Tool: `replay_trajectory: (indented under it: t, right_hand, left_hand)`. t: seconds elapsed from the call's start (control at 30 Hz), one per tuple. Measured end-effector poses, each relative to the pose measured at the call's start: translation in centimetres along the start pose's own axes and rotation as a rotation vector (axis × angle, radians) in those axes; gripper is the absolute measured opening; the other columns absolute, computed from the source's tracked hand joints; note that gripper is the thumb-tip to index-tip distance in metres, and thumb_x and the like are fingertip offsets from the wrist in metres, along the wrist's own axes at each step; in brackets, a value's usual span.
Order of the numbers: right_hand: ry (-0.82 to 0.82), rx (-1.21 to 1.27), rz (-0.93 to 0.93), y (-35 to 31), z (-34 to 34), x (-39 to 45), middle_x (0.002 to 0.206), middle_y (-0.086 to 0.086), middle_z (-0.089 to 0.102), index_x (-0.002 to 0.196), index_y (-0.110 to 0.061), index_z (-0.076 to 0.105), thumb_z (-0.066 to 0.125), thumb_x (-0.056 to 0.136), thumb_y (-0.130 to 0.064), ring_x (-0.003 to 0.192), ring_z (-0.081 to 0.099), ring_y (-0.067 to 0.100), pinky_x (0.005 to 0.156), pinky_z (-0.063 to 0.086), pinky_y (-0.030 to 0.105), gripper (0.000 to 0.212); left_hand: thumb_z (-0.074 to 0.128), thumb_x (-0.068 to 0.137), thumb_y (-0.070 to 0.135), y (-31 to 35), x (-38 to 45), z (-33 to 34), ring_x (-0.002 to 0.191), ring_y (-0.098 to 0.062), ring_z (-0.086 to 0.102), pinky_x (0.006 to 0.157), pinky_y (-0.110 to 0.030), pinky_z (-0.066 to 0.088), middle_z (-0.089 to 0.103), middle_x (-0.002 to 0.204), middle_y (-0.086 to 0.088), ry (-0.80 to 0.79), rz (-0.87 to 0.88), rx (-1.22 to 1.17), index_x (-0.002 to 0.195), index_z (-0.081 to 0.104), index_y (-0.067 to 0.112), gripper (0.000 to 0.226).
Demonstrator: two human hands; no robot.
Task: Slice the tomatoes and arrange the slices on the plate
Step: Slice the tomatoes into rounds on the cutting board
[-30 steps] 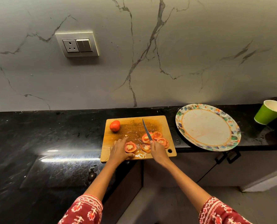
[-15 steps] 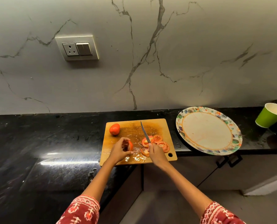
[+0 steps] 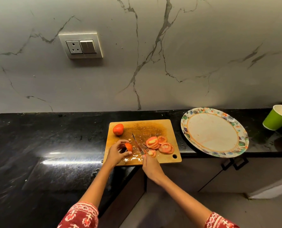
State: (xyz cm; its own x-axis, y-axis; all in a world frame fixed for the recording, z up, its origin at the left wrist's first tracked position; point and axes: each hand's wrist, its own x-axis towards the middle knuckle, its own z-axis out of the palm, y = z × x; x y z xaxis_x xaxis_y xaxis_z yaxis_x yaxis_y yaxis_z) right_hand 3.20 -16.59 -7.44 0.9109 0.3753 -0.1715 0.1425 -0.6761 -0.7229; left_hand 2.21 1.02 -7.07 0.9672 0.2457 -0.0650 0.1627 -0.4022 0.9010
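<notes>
On the rectangular wooden cutting board (image 3: 153, 125), set at the front edge of the black stone counter (image 3: 54, 137), the remaining end piece of a red tomato (image 3: 128, 147) is held by the left hand (image 3: 116, 153), whose fingers are curled round it from above and from the left. It appears to be stood on edge with its right-hand side left free, a grip that would steady it against the blade while the fingers are kept away from the cutting line. The thin steel knife (image 3: 137, 143) is gripped at its handle by the right hand (image 3: 151, 165), fingers wrapped tight; the blade is angled away from the person and lies just right of the held piece, apparently lined up for the next cut.

Finished round tomato slices (image 3: 160, 143) are gathered in an overlapping heap on the right part of the board, the side nearest the round white plate with a floral rim (image 3: 239, 142), so that the transfer will be short. No slices are seen on that plate, which lies on the counter to the right of the board. A whole red tomato (image 3: 118, 129) is parked at the board's far left corner, out of the knife's way. Juice and seeds are spread over the board, so slipping may be expected.

A green paper cup (image 3: 276, 119) is seen at the far right.
</notes>
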Motion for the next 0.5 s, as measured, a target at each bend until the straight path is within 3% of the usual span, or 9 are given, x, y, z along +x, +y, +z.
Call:
replay_trajectory:
  t: [0.1,0.2,0.33,0.5]
  right_hand:
    - [0.007,-0.003,0.016,0.4,-0.4,0.1,0.098,0.018,0.064,0.102,-0.002,0.057,0.029,0.102,-0.025,0.092,0.06,0.034,0.07,0.039,0.032,0.036]
    - [0.015,-0.018,0.02,0.5,-0.6,0.3,0.099,0.019,0.064,0.103,0.0,0.057,0.029,0.102,-0.025,0.094,0.06,0.034,0.07,0.038,0.032,0.038]
    - [0.023,-0.005,0.008,0.0,-1.1,0.4,0.094,0.015,0.06,0.1,-0.001,0.057,0.028,0.102,-0.023,0.085,0.052,0.027,0.069,0.031,0.028,0.036]
    - [0.05,0.012,-0.005,0.0,-1.3,0.9,0.085,0.007,0.054,0.096,-0.002,0.058,0.029,0.102,-0.022,0.08,0.048,0.021,0.068,0.031,0.029,0.035]
  left_hand:
    - [0.081,0.064,0.008,-0.2,-0.1,-0.4,0.102,-0.013,0.058,0.095,-0.029,0.046,0.064,0.104,0.004,0.029,0.027,0.047,0.092,0.061,0.031,0.041]
    - [0.083,0.063,0.012,0.0,0.0,-0.4,0.094,-0.009,0.06,0.089,-0.03,0.049,0.064,0.096,0.009,0.089,0.025,0.061,0.088,0.06,0.027,0.037]
    - [0.082,0.062,0.009,1.3,0.4,-0.1,0.099,-0.007,0.053,0.08,-0.007,0.039,0.06,0.108,0.004,0.01,0.028,0.159,0.1,0.057,0.018,0.047]
    - [0.081,0.063,0.009,0.7,0.3,-0.2,0.111,-0.015,0.049,0.087,-0.02,0.039,0.052,0.126,-0.005,-0.077,-0.075,0.232,0.124,0.051,0.016,0.069]
